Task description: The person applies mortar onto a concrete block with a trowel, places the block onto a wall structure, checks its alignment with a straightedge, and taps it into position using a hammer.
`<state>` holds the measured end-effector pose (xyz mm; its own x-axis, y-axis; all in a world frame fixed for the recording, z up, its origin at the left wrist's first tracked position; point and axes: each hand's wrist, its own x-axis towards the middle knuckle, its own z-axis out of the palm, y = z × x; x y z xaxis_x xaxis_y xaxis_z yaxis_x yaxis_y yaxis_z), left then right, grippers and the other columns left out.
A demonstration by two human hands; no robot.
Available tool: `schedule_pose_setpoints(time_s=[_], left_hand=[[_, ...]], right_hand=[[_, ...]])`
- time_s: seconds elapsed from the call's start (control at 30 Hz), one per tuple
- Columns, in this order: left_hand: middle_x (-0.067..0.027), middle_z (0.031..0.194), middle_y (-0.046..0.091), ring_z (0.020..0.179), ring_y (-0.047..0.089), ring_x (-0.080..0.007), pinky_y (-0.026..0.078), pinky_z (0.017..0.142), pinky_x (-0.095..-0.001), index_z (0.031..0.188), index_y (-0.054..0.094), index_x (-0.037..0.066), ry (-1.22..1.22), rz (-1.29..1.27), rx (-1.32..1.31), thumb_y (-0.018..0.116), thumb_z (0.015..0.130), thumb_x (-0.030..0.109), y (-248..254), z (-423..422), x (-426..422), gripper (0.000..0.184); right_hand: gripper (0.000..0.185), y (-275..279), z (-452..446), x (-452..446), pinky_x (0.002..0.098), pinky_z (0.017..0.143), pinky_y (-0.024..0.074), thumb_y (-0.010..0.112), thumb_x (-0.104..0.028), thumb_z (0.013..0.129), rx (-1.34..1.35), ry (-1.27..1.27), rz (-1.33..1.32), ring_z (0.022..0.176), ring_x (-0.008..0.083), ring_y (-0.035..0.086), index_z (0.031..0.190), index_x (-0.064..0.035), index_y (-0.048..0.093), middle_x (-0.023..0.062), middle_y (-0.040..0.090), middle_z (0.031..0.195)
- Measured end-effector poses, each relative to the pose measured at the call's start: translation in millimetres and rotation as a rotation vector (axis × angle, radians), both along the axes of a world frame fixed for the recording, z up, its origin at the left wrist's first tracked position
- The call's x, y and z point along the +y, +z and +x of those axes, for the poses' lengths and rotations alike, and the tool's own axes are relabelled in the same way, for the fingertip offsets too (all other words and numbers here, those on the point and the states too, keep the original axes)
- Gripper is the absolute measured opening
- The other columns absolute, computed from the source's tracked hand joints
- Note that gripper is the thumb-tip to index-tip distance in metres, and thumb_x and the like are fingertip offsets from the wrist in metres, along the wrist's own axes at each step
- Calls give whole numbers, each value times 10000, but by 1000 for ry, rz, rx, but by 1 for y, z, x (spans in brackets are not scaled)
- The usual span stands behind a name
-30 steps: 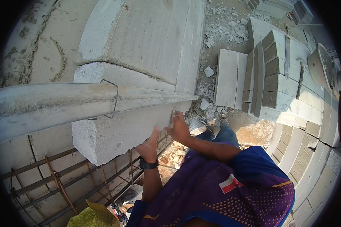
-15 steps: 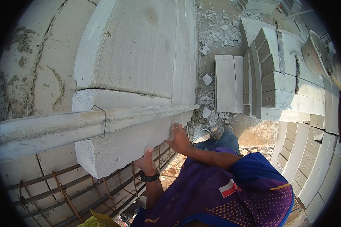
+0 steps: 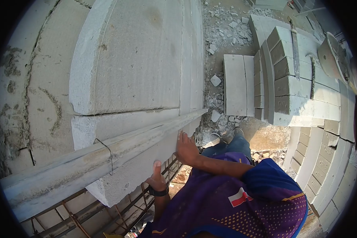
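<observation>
A long pale-grey aerated concrete block point(image 3: 125, 180) lies along the near side of the wall, with its end overhanging steel bars. My left hand point(image 3: 157, 180), a dark band on its wrist, grips the block's lower edge; the thumb points up on the side face and the fingers are hidden. Farther along, my right hand point(image 3: 187, 150) holds the same block, fingers bent against its side. Across the block rests a long whitish straight bar point(image 3: 79, 168) with a bent wire loop point(image 3: 107, 152) around it.
Large block courses point(image 3: 139, 59) form the wall ahead. Rebar point(image 3: 73, 216) runs below the held block. Stacked blocks point(image 3: 293, 85) stand to the right, carrying a handsaw point(image 3: 295, 47) and a mortar tub point(image 3: 332, 59). Rubble point(image 3: 228, 33) covers the ground between.
The view has shifted over the wall. The block's end and the bar now appear lower at left, and the bar slants more steeply. Both hands stay at the block.
</observation>
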<state>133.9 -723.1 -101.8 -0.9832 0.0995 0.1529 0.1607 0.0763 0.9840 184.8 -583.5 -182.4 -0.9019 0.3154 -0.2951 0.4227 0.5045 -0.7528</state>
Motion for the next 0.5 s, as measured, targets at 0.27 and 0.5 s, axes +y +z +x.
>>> schedule_pose_setpoints(time_s=[0.27,0.5], left_hand=[[-84,1261,585,1105,580,-205,498,981,-358,1368,507,3,-32,-22,20,784,825,-30,16,3,14,610],[-93,1184,640,1046,615,-203,532,902,-361,1244,599,-47,-152,25,29,860,812,19,1,-7,1,508]], right_hand=[[1081,5,-8,-2,539,1048,461,793,-331,844,-105,-3,-21,1231,475,543,1494,266,168,343,441,1338],[1113,18,-8,3,547,1027,481,755,-345,882,-184,46,6,1286,470,520,1527,247,68,340,411,1415]])
